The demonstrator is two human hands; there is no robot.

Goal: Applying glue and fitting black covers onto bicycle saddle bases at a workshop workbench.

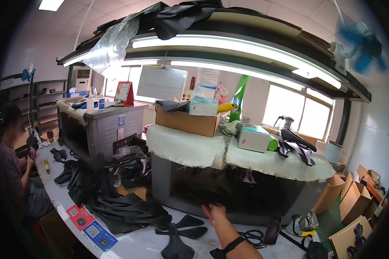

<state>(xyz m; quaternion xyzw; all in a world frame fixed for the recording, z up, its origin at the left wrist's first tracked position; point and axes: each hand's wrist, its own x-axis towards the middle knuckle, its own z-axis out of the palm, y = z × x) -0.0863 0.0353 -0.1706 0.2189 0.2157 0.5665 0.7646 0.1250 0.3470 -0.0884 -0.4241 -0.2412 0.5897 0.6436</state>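
Note:
My right hand (215, 213) reaches over the white table, its forearm rising from the lower edge with a black band at the wrist. Its fingers are stretched out and hold nothing that I can see. They are in front of the dark opening (220, 190) of a grey metal box (160, 190). Left of the hand lies a black saddle-shaped cover piece (176, 247), with narrow black pieces (190, 221) beside it. A long heap of similar black pieces (129, 211) spreads further left. Black-handled scissors (251, 235) and a dark phone (272, 229) lie right of my forearm. My left hand is out of view.
On the box's cloth-covered top stand a cardboard carton (186, 121), a white box (253, 139) and a black bicycle saddle (297, 140). Another person (17, 168) sits at the left. Overhead hangs a lit shelf (246, 43). Open cartons (354, 198) stand at the right.

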